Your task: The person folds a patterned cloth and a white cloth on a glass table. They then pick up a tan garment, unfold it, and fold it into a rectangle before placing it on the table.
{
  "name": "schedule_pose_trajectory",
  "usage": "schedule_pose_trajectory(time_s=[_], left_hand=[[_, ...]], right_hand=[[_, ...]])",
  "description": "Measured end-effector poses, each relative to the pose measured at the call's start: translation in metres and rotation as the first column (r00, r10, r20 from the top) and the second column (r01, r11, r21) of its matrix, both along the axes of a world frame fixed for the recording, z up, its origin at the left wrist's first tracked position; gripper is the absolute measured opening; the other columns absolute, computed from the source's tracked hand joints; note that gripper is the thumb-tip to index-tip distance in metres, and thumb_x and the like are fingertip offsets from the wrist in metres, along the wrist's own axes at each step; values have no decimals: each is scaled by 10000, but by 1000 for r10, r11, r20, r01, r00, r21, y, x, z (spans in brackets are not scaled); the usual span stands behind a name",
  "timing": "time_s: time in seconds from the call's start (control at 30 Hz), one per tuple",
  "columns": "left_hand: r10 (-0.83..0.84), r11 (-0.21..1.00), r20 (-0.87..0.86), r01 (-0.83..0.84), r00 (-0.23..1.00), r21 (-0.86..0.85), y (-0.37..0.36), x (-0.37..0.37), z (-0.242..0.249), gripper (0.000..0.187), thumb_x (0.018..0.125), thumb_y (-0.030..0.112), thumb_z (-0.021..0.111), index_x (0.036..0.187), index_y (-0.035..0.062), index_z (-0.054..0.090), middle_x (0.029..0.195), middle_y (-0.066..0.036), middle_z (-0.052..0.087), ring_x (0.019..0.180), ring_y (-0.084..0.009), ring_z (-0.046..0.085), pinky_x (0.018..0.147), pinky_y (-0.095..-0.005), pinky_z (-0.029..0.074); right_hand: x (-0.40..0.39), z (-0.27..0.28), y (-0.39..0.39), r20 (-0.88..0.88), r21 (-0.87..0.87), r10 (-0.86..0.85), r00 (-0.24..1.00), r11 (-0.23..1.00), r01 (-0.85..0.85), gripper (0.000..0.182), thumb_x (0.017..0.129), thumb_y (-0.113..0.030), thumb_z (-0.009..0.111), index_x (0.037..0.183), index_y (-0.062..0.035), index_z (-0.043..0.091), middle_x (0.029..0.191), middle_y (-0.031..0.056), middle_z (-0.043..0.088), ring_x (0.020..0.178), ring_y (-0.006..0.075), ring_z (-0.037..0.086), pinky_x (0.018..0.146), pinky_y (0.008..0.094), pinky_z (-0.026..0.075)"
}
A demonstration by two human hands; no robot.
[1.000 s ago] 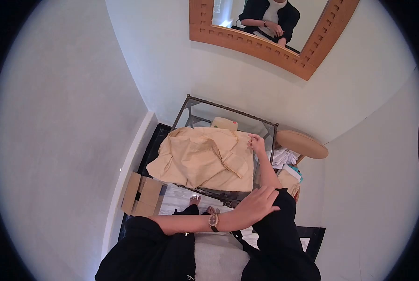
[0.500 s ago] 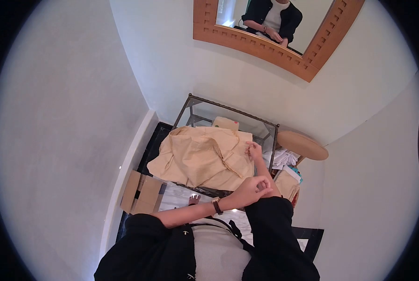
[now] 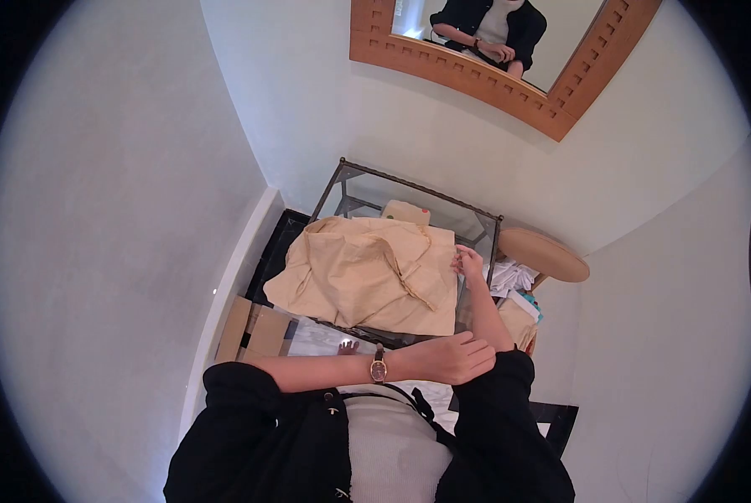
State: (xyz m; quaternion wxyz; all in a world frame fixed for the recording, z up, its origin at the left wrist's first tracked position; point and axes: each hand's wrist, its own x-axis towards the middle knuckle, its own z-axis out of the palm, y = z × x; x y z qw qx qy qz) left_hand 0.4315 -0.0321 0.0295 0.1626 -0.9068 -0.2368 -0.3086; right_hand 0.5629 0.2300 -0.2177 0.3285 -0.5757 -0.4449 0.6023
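While our left hand (image 3: 455,359), with a watch (image 3: 379,370) at the wrist, lies across our right forearm (image 3: 490,317) beside the black sleeve (image 3: 497,402), its fingers curl downward; whether this grip pinches the sleeve, we cannot tell. Our right hand (image 3: 469,264) is at the right edge of the beige cloth (image 3: 350,277), fingers bent; whether that grip closes on it, we cannot tell. The cloth lies rumpled on the glass surface (image 3: 392,184), beside a spotted item (image 3: 406,212).
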Motion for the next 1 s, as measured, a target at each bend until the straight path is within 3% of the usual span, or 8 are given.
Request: schedule_pose_trajectory(time_s=[0.3,0.47,0.57,0.63,0.7,0.8,0.9,1.0], left_hand=[[-15,998,20,14,1000,60,-1,-3,2,321,802,198,594,1060,8,605,926,-32,570,836,-128,549,659,-245,391],[59,910,334,87,941,-406,-8,-8,-8,354,865,268,653,1076,-4,568,927,-57,560,862,-203,575,740,-278,454],[175,587,499,317,849,-745,-14,-3,-15,307,870,205,656,1065,-7,551,925,-50,574,836,-195,585,763,-279,476],[296,290,601,529,742,-797,-20,6,-25,264,875,152,633,1072,-5,554,927,-30,593,823,-148,580,753,-264,479],[477,24,675,760,562,-649,-22,15,-39,239,888,112,596,1097,-2,571,934,-2,614,822,-80,566,728,-238,476],[600,-253,606,843,521,-475,-16,5,-56,258,898,91,562,1137,2,600,944,26,627,860,-21,535,732,-212,466],[519,-480,677,833,522,-275,-25,-7,-16,280,897,56,542,1163,5,614,963,22,637,883,-35,564,783,-215,463],[494,-698,721,716,485,-3,-35,16,-46,267,933,122,549,1156,-14,604,1041,-6,651,951,-72,590,849,-230,458]], right_hand=[[14,-3,0,-2,-39,-53,999,998,52,305,933,-109,466,1198,-133,615,832,-5,620,643,126,622,538,269,487],[30,2,7,-39,-86,-147,988,986,143,329,915,-121,488,1212,-166,622,844,-24,610,671,118,608,561,284,485],[40,1,14,-108,-73,-205,973,978,198,343,908,-121,486,1219,-174,620,845,-32,588,689,117,590,596,292,491],[38,6,15,-111,-98,-235,966,970,225,356,908,-118,480,1234,-176,611,843,-32,575,700,117,580,609,296,491],[39,10,16,-125,-112,-247,961,966,233,364,911,-118,476,1247,-179,603,842,-34,568,709,116,571,620,300,490],[44,14,13,-144,-138,-256,956,962,236,370,920,-122,474,1265,-185,588,838,-40,563,719,114,564,635,305,491],[46,16,15,-205,-200,-300,932,945,260,379,929,-128,473,1290,-198,564,820,-47,560,732,111,559,670,317,497],[44,7,21,-418,-280,-376,827,919,276,388,934,-138,478,1312,-202,541,804,-52,562,739,109,554,722,332,508]])
